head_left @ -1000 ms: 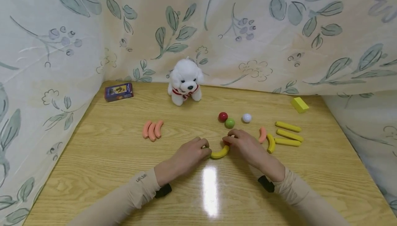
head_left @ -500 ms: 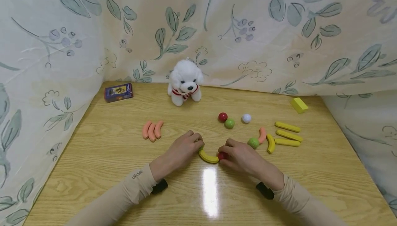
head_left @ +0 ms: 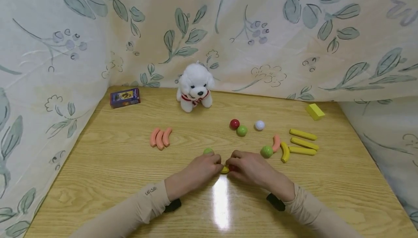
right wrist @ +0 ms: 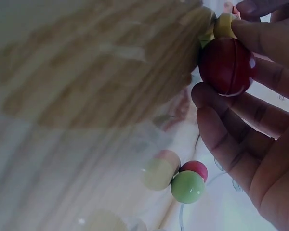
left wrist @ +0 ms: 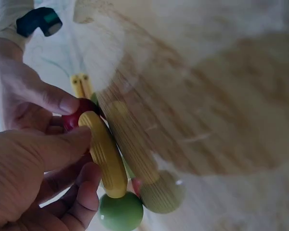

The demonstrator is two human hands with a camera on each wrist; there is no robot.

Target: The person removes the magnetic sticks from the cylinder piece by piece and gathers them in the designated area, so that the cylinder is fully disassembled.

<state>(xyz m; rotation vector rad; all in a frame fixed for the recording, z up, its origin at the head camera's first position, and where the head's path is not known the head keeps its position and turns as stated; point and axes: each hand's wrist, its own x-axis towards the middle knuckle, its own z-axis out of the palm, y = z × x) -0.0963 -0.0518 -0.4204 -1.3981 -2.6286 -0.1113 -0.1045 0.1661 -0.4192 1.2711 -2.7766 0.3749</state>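
Observation:
My left hand [head_left: 197, 172] pinches a curved yellow stick [left wrist: 108, 156] between thumb and fingers, low over the wooden table. At the stick's other end, my right hand [head_left: 256, 168] holds a glossy red ball [right wrist: 226, 67] with a groove round it. Stick and ball are against each other in the left wrist view; whether they are joined I cannot tell. Just beyond my left fingers a green ball [head_left: 208, 151] lies on the table, apart from that hand. Most of the stick is covered by my fingers in the head view.
Right of my right hand lie a grooved green ball [head_left: 266, 151], a pink curved stick [head_left: 276, 143], another yellow curved stick [head_left: 285, 152] and straight yellow sticks [head_left: 303, 134]. Pink curved sticks [head_left: 160, 139] lie left. Behind are a white ball [head_left: 259, 125], toy dog [head_left: 196, 85], box [head_left: 125, 97] and yellow block [head_left: 315, 111].
The right hand set a green ball down at the right and brought the red ball to the yellow stick. My left hand left its green ball and shifted right onto the stick.

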